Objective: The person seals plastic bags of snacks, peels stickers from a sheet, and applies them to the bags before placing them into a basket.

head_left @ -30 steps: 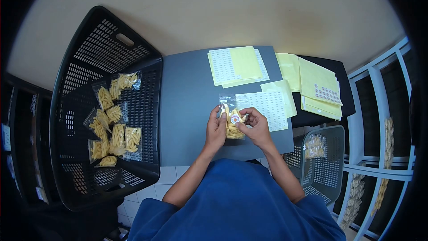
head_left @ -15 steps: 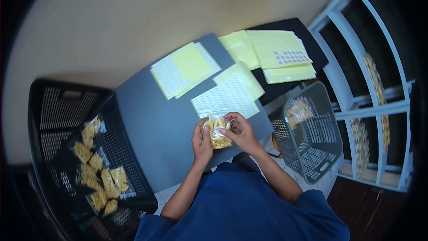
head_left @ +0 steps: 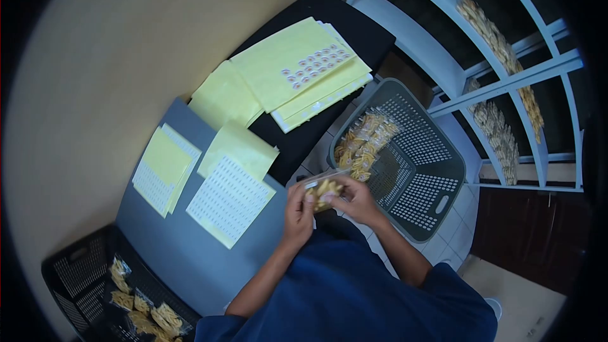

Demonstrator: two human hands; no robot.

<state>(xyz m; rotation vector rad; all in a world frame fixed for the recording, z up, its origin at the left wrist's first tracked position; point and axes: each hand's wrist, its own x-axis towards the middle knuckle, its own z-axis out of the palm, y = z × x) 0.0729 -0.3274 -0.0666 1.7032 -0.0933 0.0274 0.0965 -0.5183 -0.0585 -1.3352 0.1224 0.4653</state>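
Between my hands is a clear plastic bag [head_left: 327, 191] of pale yellow snack pieces, held just past the near edge of the grey table [head_left: 209, 272]. My left hand [head_left: 299, 214] grips its left side, thumb across the front. On the right side, my right hand [head_left: 356, 201] pinches the bag with its thumb over the front. A grey-green basket [head_left: 437, 183] stands just beyond my right hand, with several filled bags [head_left: 370, 142] at its left end. On the table lies a sheet of small printed labels [head_left: 229, 197], its yellow backing partly curled.
More label sheets [head_left: 166, 168] lie farther left. Yellow sheets with round stickers [head_left: 310, 66] cover part of a black table [head_left: 310, 6]. A black basket [head_left: 76, 278] with bagged snacks is at lower left. White shelves [head_left: 411, 31] holding packed bags stand at right.
My view has turned right, so the grey-green basket shows more fully. The bag, still in both hands, has moved from over the table toward that basket and is tilted.
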